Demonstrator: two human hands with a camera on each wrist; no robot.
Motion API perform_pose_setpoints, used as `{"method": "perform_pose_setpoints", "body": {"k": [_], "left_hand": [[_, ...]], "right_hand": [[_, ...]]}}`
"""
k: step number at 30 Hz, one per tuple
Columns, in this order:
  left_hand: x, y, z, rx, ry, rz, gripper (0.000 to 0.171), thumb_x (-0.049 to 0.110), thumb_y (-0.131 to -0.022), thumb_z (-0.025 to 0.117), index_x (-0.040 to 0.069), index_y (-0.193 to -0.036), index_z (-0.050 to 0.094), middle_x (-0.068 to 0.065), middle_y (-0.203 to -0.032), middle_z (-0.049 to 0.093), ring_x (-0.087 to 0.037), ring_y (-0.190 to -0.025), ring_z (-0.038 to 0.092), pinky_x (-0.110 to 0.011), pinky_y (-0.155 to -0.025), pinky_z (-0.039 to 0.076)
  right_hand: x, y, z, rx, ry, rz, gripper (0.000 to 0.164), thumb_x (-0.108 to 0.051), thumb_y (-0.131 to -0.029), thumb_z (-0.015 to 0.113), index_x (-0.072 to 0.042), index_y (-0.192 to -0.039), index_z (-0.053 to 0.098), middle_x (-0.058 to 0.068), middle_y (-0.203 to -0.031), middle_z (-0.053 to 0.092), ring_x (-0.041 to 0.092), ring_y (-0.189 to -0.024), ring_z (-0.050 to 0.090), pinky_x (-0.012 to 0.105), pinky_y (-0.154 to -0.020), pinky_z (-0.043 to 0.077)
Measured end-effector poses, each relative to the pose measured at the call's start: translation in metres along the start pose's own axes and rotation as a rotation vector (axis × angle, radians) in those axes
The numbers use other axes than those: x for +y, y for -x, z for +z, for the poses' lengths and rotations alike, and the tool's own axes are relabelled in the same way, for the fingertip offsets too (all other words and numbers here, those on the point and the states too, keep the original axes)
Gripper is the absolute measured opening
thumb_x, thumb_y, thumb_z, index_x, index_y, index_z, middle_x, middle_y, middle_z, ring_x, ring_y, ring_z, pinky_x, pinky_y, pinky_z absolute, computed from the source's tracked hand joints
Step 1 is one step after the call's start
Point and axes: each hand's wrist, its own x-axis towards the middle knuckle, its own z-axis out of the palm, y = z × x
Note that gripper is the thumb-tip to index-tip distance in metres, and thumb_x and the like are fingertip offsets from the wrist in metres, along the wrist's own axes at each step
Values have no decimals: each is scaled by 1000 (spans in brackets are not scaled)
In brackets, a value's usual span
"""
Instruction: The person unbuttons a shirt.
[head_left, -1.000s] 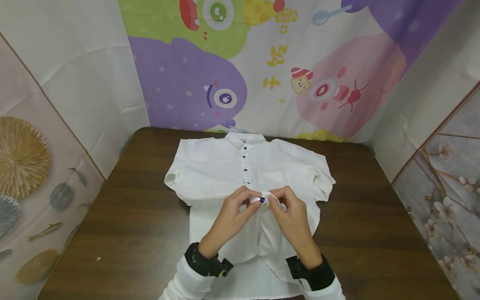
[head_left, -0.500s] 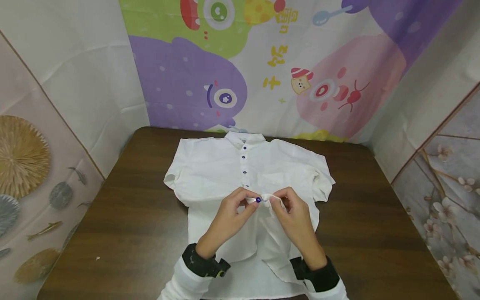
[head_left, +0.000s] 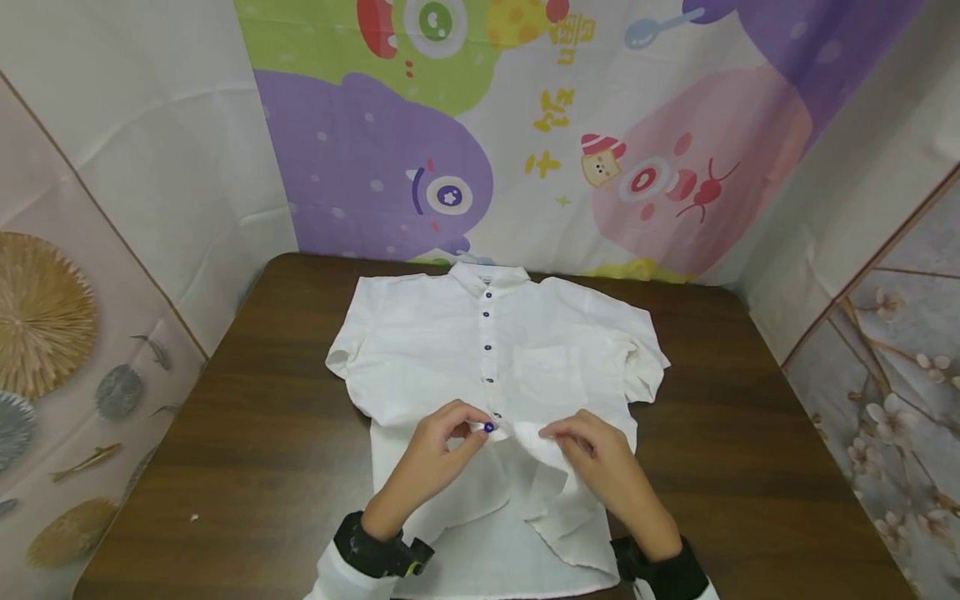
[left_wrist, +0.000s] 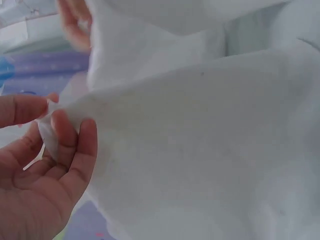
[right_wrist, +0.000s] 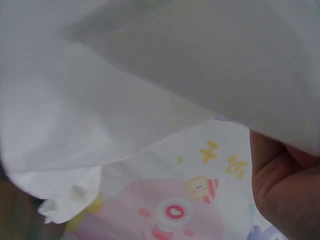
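A white short-sleeved shirt (head_left: pixel 427 333) lies front up on the table, collar at the far end. Small dark buttons run down its placket, and the lower fronts hang apart. My left hand (head_left: pixel 431 450) pinches the front edge by a blue button (head_left: pixel 489 427), just below the row. In the left wrist view, thumb and fingers of the left hand (left_wrist: pixel 45 175) hold the cloth's edge. To the right, my right hand (head_left: pixel 603 454) holds the other front edge, slightly lifted. The cloth partly hides the right hand (right_wrist: pixel 285 185) in the right wrist view.
The brown wooden table (head_left: pixel 247 433) extends to both sides of the shirt. A tiny white scrap (head_left: pixel 194 517) lies at its left. Behind stands a cartoon-printed cloth backdrop (head_left: pixel 525 225), and patterned panels flank the table.
Both hands have come down toward the near side and moved apart, the left one leftward. The two front edges, earlier held together at the fingertips, are now separated. More of the button row shows.
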Motion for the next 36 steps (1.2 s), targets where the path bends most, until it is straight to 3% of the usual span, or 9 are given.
{"method": "perform_pose_setpoints", "body": {"k": [6, 11, 15, 21, 28, 29, 33, 36], "left_hand": [[-18, 17, -3, -103, -19, -64, 9, 6, -88, 60, 5, -95, 65, -6, -94, 64, -6, -78, 55, -22, -74, 50], [-31, 27, 0, -195, -53, -101, 8, 5, -86, 60, 4, -93, 64, -3, -83, 60, 0, -69, 47, -18, -63, 43], [-40, 32, 3, -222, -82, -141, 7, 5, -86, 60, 4, -91, 64, -1, -77, 56, -1, -66, 45, -18, -58, 40], [-45, 37, 3, -253, -119, -182, 6, 5, -85, 60, 3, -90, 63, -3, -81, 58, -4, -69, 47, -20, -59, 40], [-50, 38, 2, -251, -118, -143, 9, 3, -84, 58, 3, -90, 64, -6, -87, 61, -6, -71, 50, -20, -61, 42], [-51, 38, 2, -253, -108, -143, 9, 3, -84, 58, 3, -91, 64, -6, -88, 61, -5, -71, 50, -20, -62, 42], [-52, 38, 3, -263, -78, -148, 10, 3, -84, 57, 2, -92, 63, -7, -90, 61, -5, -72, 51, -20, -62, 43], [-52, 40, 4, -271, -61, -149, 10, 4, -84, 58, 2, -92, 63, -8, -91, 61, -5, -72, 51, -19, -62, 43]], "right_hand": [[16, 18, 6, -214, -5, 15, 23, 5, -81, 57, -14, -85, 69, -10, -71, 54, -2, -63, 42, 19, -57, 40], [25, 28, 18, -508, -4, 69, 5, -11, -85, 61, -13, -83, 65, -8, -76, 58, -1, -67, 45, 21, -61, 41], [28, 34, 31, -649, -14, 128, 10, -23, -85, 65, -14, -81, 63, -6, -82, 61, 4, -74, 51, 24, -68, 43], [32, 36, 42, -662, 62, 121, 10, -21, -81, 68, -13, -81, 63, -3, -84, 62, 12, -78, 54, 28, -72, 44], [40, 23, 38, -604, 109, 234, 10, -13, -80, 66, -9, -76, 59, 1, -77, 53, 14, -71, 48, 30, -64, 41], [43, 22, 38, -592, 125, 211, 13, -16, -81, 65, -9, -74, 58, -1, -75, 52, 12, -68, 46, 28, -62, 40], [41, 16, 41, -565, 192, 254, 28, -29, -82, 68, -9, -67, 54, -1, -67, 49, 11, -60, 44, 26, -55, 38], [29, 11, 49, -484, 333, 274, 40, -43, -81, 66, -10, -64, 51, 3, -66, 48, 16, -60, 46, 31, -54, 38]]}}
